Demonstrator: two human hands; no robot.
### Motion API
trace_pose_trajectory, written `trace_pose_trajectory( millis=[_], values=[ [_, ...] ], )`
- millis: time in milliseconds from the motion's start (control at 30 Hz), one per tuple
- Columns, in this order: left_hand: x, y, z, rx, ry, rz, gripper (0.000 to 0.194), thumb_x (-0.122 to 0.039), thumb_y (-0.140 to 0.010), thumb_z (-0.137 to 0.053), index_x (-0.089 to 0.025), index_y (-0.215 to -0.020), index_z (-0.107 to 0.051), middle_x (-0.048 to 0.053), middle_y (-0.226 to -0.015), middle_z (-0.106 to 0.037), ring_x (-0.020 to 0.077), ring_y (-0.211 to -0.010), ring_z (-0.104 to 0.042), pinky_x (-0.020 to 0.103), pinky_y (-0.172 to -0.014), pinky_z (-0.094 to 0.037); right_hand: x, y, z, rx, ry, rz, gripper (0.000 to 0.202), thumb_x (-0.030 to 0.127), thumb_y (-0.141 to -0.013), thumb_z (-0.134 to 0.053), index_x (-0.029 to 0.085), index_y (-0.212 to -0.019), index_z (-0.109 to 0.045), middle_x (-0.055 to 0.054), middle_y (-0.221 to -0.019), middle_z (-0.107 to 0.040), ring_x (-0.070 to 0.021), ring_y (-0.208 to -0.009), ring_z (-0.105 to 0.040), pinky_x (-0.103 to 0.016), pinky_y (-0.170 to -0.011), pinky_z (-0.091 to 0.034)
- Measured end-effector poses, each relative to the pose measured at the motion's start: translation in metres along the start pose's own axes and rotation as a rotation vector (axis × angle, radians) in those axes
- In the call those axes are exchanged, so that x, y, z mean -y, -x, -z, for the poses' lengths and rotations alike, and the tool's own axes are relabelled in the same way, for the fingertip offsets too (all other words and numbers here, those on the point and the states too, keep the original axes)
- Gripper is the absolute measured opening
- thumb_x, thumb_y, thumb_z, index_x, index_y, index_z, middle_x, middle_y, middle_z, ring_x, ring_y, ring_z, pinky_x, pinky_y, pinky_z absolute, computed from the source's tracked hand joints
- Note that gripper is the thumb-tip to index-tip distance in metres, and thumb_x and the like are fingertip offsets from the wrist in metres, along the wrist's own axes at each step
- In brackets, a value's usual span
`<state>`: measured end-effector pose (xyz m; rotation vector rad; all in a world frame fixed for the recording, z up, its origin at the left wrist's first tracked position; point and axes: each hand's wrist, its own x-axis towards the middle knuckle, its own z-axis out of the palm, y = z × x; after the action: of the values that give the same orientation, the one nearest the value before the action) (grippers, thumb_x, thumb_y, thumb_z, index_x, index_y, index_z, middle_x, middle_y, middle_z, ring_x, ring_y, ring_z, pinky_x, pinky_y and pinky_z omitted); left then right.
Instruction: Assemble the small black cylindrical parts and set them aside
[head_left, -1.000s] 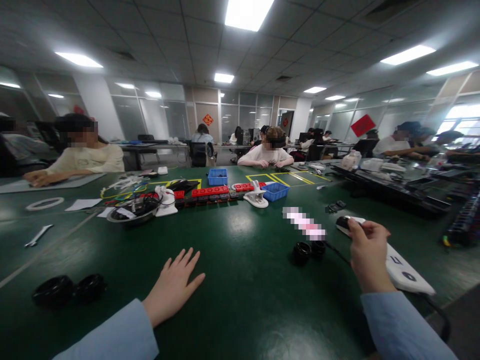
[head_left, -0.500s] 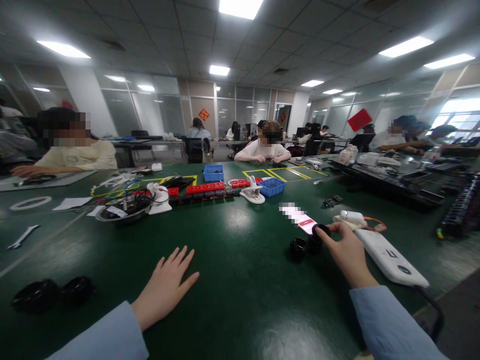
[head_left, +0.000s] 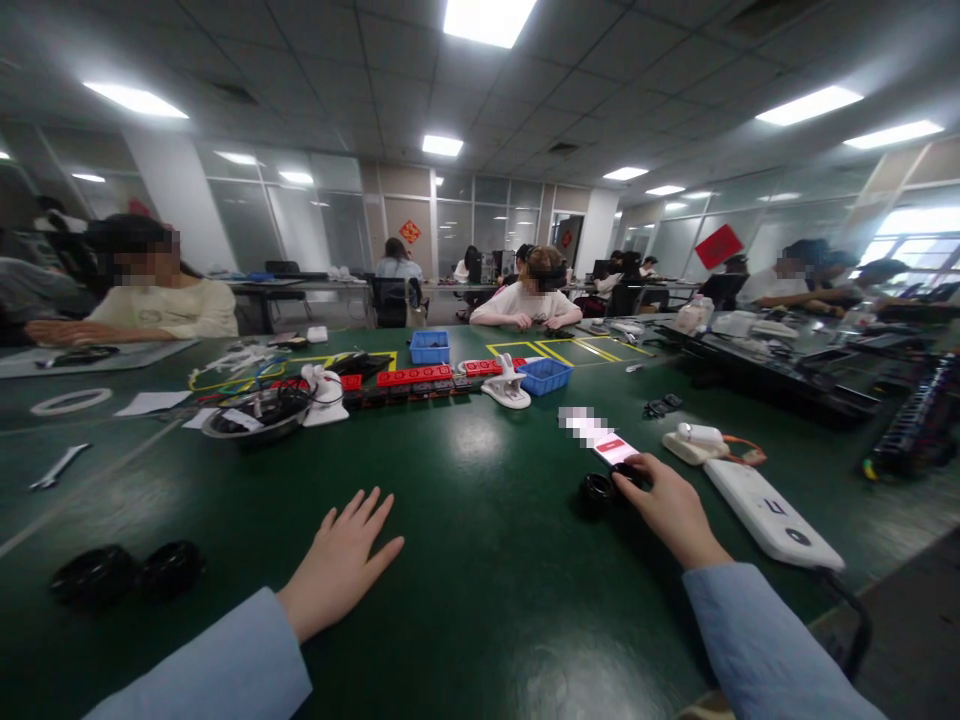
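Note:
My left hand [head_left: 341, 563] lies on the green table [head_left: 480, 600] with its fingers spread and nothing in it. On the right, my right hand [head_left: 670, 508] has thumb and fingers closed on a black ring-shaped part [head_left: 628, 474], partly hidden by the fingers. Just left of it stands another black round part [head_left: 597, 488]. Beyond these lies a lit phone [head_left: 611, 446]. Two more black round parts, a larger one [head_left: 94, 577] and a smaller one [head_left: 173, 569], rest at the lower left.
A white device [head_left: 774, 513] with a cable lies to the right. Farther back are a metal bowl [head_left: 259, 432] of cables, white clamps [head_left: 508, 388], red blocks [head_left: 416, 375] and blue bins [head_left: 545, 376]. A wrench [head_left: 60, 467] lies left. People sit around.
My right hand has moved slightly left and down with the black part, now lower and closer to the other black part. My left hand stays spread. The view has shifted slightly.

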<state>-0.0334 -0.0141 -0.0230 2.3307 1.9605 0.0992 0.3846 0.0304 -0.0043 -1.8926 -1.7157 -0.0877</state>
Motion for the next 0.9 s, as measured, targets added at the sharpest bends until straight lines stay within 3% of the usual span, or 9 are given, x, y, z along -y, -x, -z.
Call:
trace_pose_trajectory(
  millis=[133, 267, 433, 600, 667, 767, 900],
  values=[
    [-0.001, 0.001, 0.003, 0.014, 0.002, 0.002, 0.067, -0.06, -0.086, -0.028, -0.018, -0.138, -0.027, 0.008, -0.145, -0.023, 0.0279, -0.133, -0.017, 0.05, -0.105, -0.02, -0.001, 0.001, -0.006, -0.024, 0.004, 0.003, 0.041, 0.041, -0.077, -0.048, 0.017, -0.108, -0.058, -0.01, -0.099, -0.064, -0.0266, -0.092, -0.058, -0.037, -0.076, -0.044],
    [-0.003, 0.002, 0.005, 0.006, 0.014, -0.008, 0.066, -0.059, -0.086, -0.028, -0.018, -0.138, -0.028, 0.009, -0.144, -0.024, 0.0283, -0.133, -0.017, 0.051, -0.105, -0.02, -0.001, 0.002, -0.01, -0.063, -0.015, 0.041, 0.036, 0.04, -0.077, -0.044, 0.018, -0.1, -0.063, -0.009, -0.097, -0.063, -0.0263, -0.091, -0.057, -0.037, -0.077, -0.043],
    [-0.003, 0.003, 0.005, 0.008, 0.027, -0.013, 0.067, -0.06, -0.086, -0.026, -0.018, -0.138, -0.028, 0.009, -0.144, -0.025, 0.0283, -0.133, -0.018, 0.05, -0.105, -0.02, 0.007, 0.005, -0.001, -0.291, -0.066, 0.086, 0.045, 0.045, -0.081, -0.034, 0.012, -0.101, -0.059, -0.015, -0.101, -0.057, -0.03, -0.099, -0.05, -0.044, -0.083, -0.039],
    [-0.001, 0.002, 0.004, 0.015, 0.044, -0.016, 0.067, -0.061, -0.086, -0.025, -0.019, -0.138, -0.026, 0.009, -0.145, -0.023, 0.0285, -0.133, -0.016, 0.051, -0.105, -0.019, 0.028, 0.022, 0.006, -0.43, -0.14, 0.285, 0.036, 0.043, -0.081, -0.036, 0.015, -0.087, -0.058, -0.013, -0.094, -0.057, -0.0273, -0.095, -0.05, -0.043, -0.087, -0.035],
    [-0.001, 0.002, 0.004, 0.021, 0.051, -0.012, 0.067, -0.061, -0.086, -0.026, -0.02, -0.138, -0.026, 0.009, -0.145, -0.024, 0.0284, -0.133, -0.016, 0.051, -0.105, -0.019, 0.043, 0.034, 0.006, -0.374, -0.168, 0.468, 0.023, 0.037, -0.078, -0.044, 0.02, -0.082, -0.057, -0.008, -0.088, -0.058, -0.0241, -0.09, -0.052, -0.041, -0.085, -0.036],
    [-0.002, 0.002, 0.005, 0.013, 0.051, -0.002, 0.066, -0.06, -0.086, -0.027, -0.02, -0.138, -0.027, 0.009, -0.145, -0.024, 0.0282, -0.133, -0.017, 0.051, -0.105, -0.019, 0.074, 0.056, 0.001, -0.198, -0.234, 0.877, 0.014, 0.025, -0.076, -0.05, 0.019, -0.087, -0.056, -0.007, -0.089, -0.057, -0.0227, -0.087, -0.051, -0.041, -0.082, -0.035],
    [-0.003, 0.002, 0.003, -0.01, 0.037, -0.015, 0.065, -0.058, -0.087, -0.028, -0.018, -0.138, -0.028, 0.011, -0.144, -0.025, 0.0292, -0.133, -0.018, 0.052, -0.104, -0.02, 0.124, 0.079, -0.008, 0.186, -0.265, 1.01, 0.04, 0.03, -0.071, -0.055, 0.016, -0.108, -0.051, -0.011, -0.108, -0.052, -0.0253, -0.098, -0.047, -0.042, -0.087, -0.034]
  ],
)
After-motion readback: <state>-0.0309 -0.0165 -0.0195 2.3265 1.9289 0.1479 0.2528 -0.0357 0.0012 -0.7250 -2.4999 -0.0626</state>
